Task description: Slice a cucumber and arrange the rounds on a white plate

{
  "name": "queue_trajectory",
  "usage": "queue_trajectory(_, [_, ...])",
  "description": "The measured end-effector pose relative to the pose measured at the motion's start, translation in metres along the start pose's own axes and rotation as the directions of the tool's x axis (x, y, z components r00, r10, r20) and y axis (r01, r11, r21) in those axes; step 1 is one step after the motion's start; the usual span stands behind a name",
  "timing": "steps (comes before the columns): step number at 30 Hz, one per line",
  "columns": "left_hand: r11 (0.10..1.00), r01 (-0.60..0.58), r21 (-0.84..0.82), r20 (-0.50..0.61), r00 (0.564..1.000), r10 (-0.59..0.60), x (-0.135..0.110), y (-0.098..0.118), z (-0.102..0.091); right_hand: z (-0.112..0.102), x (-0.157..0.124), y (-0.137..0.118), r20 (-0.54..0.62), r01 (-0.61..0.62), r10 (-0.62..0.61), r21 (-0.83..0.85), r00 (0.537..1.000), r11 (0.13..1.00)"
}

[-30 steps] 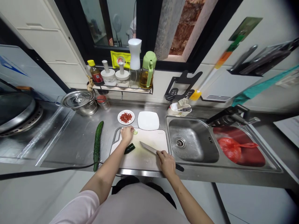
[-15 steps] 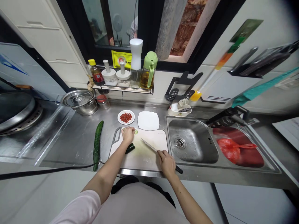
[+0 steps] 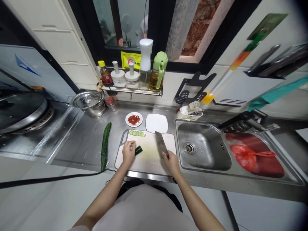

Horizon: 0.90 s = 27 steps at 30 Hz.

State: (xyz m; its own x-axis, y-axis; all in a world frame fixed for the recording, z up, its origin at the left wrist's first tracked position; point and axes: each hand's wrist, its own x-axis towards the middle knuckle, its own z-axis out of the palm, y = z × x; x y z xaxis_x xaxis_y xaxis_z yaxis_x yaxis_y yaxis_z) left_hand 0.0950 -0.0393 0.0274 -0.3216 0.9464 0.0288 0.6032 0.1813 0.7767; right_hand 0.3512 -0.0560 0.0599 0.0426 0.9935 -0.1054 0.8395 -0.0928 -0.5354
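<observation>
Fingers are my first worry. The left hand [image 3: 128,151] is curled down on the near-left part of the cutting board [image 3: 149,162], its fingertips pinning the left end of a short cucumber stub [image 3: 138,149]. So little of the stub shows past them that a cut would land just beside the fingertips.

The right hand [image 3: 171,161] is closed round the handle of the knife [image 3: 160,145] at the board's near-right edge. The broad blade points toward the far edge and is apart from the stub. I cannot tell how firm that grip is.

As I judge it, the stub could roll or skid on the wet-looking board, since it is round and held at one end only. Cut slices [image 3: 137,133] lie in a row along the board's far edge and could be swept onto the surface. The sink [image 3: 204,150] sits just beside the board's right edge, so anything pushed that way could drop in.
</observation>
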Motion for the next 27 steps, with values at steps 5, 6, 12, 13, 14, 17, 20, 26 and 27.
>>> queue_trajectory(5, [0.988, -0.145, 0.053, 0.034, 0.989, 0.144, -0.023, -0.010, 0.002, 0.005, 0.002, -0.011, 0.085, -0.046, 0.037, 0.110, 0.996, 0.993])
queue_trajectory(6, [0.983, -0.176, 0.060, 0.034, 0.984, 0.174, -0.025, -0.011, 0.003, 0.006, 0.002, -0.013, 0.100, -0.059, 0.044, 0.144, 0.994, 0.988])
queue_trajectory(12, [0.924, -0.379, 0.052, 0.006, 0.925, 0.380, -0.022, -0.017, 0.010, 0.013, 0.003, -0.025, 0.236, -0.166, 0.070, 0.414, 0.969, 0.895])
queue_trajectory(13, [0.913, -0.404, 0.051, 0.006, 0.915, 0.404, -0.022, -0.018, 0.011, 0.015, 0.004, -0.028, 0.262, -0.194, 0.076, 0.460, 0.962, 0.867])
queue_trajectory(14, [0.905, -0.423, 0.051, 0.006, 0.906, 0.423, -0.021, -0.020, 0.012, 0.017, 0.004, -0.030, 0.290, -0.224, 0.082, 0.498, 0.953, 0.838])
queue_trajectory(17, [0.886, -0.461, 0.052, -0.006, 0.887, 0.462, -0.022, -0.024, 0.014, 0.022, 0.005, -0.037, 0.355, -0.270, 0.081, 0.523, 0.931, 0.809])
queue_trajectory(20, [0.871, -0.489, 0.047, -0.022, 0.871, 0.490, -0.021, -0.028, 0.016, 0.022, 0.004, -0.045, 0.347, -0.125, -0.014, 0.376, 0.938, 0.918])
queue_trajectory(26, [0.853, -0.520, 0.038, -0.007, 0.854, 0.521, -0.018, -0.031, 0.016, 0.019, 0.001, -0.065, 0.420, 0.153, -0.101, -0.091, 0.902, 0.984])
queue_trajectory(27, [0.850, -0.526, 0.036, -0.007, 0.850, 0.527, -0.017, -0.031, 0.017, 0.019, 0.001, -0.068, 0.432, 0.167, -0.095, -0.131, 0.897, 0.977])
